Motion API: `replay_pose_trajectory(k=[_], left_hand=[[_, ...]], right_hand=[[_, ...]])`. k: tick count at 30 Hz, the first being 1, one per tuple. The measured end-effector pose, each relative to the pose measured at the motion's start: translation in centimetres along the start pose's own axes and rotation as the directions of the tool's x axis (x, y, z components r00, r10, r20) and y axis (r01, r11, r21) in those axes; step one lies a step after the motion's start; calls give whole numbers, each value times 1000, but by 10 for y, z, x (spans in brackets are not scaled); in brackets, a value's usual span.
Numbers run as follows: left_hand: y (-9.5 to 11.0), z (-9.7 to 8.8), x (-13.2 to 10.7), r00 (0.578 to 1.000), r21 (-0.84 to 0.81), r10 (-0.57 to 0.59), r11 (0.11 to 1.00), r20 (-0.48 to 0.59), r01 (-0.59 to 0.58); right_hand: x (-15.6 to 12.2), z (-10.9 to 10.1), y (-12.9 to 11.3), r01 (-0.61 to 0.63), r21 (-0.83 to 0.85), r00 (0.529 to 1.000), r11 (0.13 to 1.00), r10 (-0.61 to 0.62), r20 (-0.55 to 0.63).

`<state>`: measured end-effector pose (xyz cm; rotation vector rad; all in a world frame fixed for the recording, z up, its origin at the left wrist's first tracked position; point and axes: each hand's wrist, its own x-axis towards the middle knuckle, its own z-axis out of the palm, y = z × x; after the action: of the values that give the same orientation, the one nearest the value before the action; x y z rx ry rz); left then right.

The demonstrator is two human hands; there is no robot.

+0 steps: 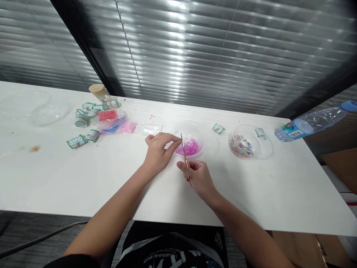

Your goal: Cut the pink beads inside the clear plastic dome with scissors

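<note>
My right hand (199,178) grips a pair of slim scissors (185,154), blades pointing away from me. Over a clear plastic bowl (204,136), my left hand (160,149) pinches thumb and forefinger together right beside the blades. Whatever lies between those fingertips is too small to make out. Many purple-pink bits (191,147) lie in the bottom of the bowl, below the blades. The left fingers partly cover the bowl's left side.
To the right are a dish of coloured beads (241,146), a small green-white packet (218,128) and a lying plastic bottle (312,123). On the left sit several green-white rolls (77,142), coloured bags (108,115), a cork-topped jar (98,90) and clear dishes (48,115).
</note>
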<state>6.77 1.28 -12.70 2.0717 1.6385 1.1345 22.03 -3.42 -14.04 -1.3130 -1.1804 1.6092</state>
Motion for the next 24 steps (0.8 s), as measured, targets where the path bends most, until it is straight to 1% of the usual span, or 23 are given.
replay_pose_trajectory(k=[7, 11, 15, 19, 24], left_hand=[[0, -2, 1, 1000, -9, -4, 1000, -6, 4], [1, -4, 2, 1000, -12, -14, 1000, -27, 14], [-1, -7, 5, 997, -82, -31, 996, -66, 26], [-2, -11, 8, 995, -136, -48, 990, -83, 36], [-2, -10, 7, 998, -34, -33, 999, -53, 31]], right_hand=[[0, 0, 3, 7, -19, 1000, 1000, -7, 7], [0, 0, 3, -5, 2, 1000, 1000, 5, 7], [0, -3, 1, -52, 44, 999, 998, 52, -3], [2, -7, -3, -59, 71, 998, 996, 60, -21], [2, -9, -7, -61, 79, 998, 995, 62, -4]])
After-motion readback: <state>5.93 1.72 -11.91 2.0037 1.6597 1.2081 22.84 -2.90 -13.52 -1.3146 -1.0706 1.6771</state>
